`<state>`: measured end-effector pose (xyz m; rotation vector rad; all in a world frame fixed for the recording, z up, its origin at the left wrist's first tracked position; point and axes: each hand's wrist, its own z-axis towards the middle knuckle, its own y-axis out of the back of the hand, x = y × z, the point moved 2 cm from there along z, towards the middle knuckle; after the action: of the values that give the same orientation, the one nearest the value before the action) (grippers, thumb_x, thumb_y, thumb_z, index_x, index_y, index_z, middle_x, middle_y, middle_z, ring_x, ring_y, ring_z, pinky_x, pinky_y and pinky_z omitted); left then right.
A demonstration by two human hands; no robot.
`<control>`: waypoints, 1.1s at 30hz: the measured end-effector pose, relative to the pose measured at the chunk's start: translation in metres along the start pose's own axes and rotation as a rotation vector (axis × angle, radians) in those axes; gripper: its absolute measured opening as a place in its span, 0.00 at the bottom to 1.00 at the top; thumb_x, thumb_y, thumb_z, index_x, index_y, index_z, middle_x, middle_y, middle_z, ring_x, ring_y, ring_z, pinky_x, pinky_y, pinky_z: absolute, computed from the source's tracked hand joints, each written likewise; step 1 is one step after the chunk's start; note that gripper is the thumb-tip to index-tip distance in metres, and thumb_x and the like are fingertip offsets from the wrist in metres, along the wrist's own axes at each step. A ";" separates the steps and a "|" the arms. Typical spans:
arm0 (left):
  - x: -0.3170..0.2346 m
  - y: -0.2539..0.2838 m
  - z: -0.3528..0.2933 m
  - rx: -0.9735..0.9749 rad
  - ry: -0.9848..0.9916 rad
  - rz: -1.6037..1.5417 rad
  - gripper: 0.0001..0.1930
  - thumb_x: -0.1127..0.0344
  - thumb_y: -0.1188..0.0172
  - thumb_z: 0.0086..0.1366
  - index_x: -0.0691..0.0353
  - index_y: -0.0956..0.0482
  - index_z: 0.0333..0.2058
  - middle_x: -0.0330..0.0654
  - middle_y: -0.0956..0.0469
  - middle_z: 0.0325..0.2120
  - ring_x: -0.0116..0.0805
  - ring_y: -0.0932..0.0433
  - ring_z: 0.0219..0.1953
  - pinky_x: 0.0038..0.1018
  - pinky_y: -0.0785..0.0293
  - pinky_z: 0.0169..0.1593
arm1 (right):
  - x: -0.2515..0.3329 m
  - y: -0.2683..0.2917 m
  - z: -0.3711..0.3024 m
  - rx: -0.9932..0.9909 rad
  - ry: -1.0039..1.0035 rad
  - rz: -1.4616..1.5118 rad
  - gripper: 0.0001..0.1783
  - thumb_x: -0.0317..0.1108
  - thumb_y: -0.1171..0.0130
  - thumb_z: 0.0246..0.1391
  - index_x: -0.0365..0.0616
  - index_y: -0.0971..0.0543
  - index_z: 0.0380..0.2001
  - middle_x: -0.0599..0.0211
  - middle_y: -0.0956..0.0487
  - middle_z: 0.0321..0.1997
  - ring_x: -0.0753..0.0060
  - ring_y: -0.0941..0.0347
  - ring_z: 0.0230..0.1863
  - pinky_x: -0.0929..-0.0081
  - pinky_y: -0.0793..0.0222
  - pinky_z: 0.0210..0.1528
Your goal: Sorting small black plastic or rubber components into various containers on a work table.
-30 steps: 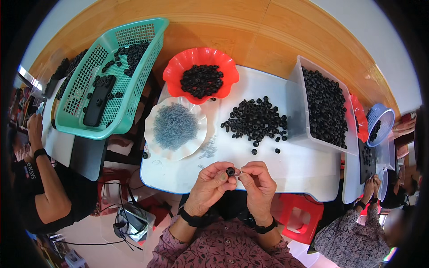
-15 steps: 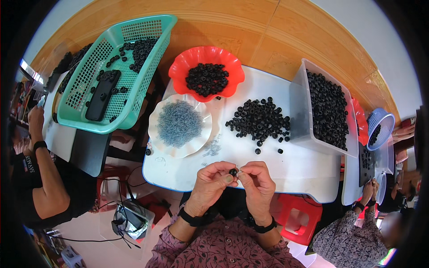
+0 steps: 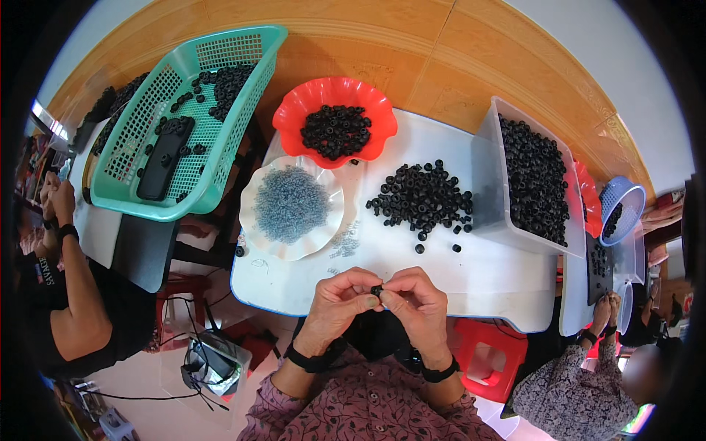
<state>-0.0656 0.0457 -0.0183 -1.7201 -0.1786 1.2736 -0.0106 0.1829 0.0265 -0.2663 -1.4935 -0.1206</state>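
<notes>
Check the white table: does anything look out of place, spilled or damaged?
One black piece sits alone at the left edge of the white table, apart from the pile of black rings. Grey marks or bits show beside the scalloped white plate; I can't tell which.

small black part (image 3: 376,290) between fingertips (image 3: 368,301)

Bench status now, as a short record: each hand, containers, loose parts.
Left hand: pinching small black part
Right hand: fingertips at the same part
White plate: small translucent bluish-grey pieces
Red bowl: black parts
Clear bin: many black parts
Loose on white table: pile of black parts, between plate and bin
</notes>
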 end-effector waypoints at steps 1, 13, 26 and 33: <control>-0.001 0.002 -0.001 0.002 0.001 -0.002 0.11 0.82 0.41 0.59 0.70 0.22 0.42 0.44 0.23 0.38 0.31 0.21 0.38 0.26 0.20 0.43 | 0.000 0.004 0.000 -0.002 0.000 -0.002 0.06 0.19 0.40 0.53 0.35 0.23 0.35 0.65 0.29 0.39 0.77 0.26 0.35 0.82 0.28 0.39; 0.005 0.013 -0.008 0.017 0.103 0.024 0.10 0.80 0.42 0.61 0.71 0.22 0.42 0.48 0.23 0.39 0.34 0.21 0.38 0.27 0.19 0.42 | -0.011 0.006 0.002 0.098 -0.400 0.358 0.07 0.19 0.38 0.50 0.39 0.23 0.33 0.71 0.23 0.34 0.80 0.27 0.36 0.81 0.30 0.42; 0.008 0.011 -0.004 -0.019 0.130 -0.091 0.09 0.80 0.42 0.61 0.70 0.23 0.41 0.45 0.22 0.37 0.32 0.21 0.38 0.28 0.20 0.43 | -0.016 0.012 0.006 0.093 -0.202 -0.049 0.05 0.20 0.41 0.52 0.37 0.23 0.33 0.69 0.27 0.38 0.82 0.27 0.32 0.84 0.30 0.35; 0.009 0.016 -0.009 -0.080 0.153 -0.174 0.10 0.81 0.42 0.60 0.70 0.23 0.41 0.49 0.24 0.38 0.36 0.20 0.35 0.29 0.17 0.39 | -0.014 0.010 0.045 -0.034 0.164 -0.654 0.13 0.18 0.48 0.54 0.37 0.24 0.42 0.62 0.27 0.39 0.72 0.28 0.33 0.77 0.33 0.35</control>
<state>-0.0608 0.0372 -0.0359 -1.8196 -0.2856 1.0162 -0.0529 0.2026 0.0137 0.2111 -1.3668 -0.6748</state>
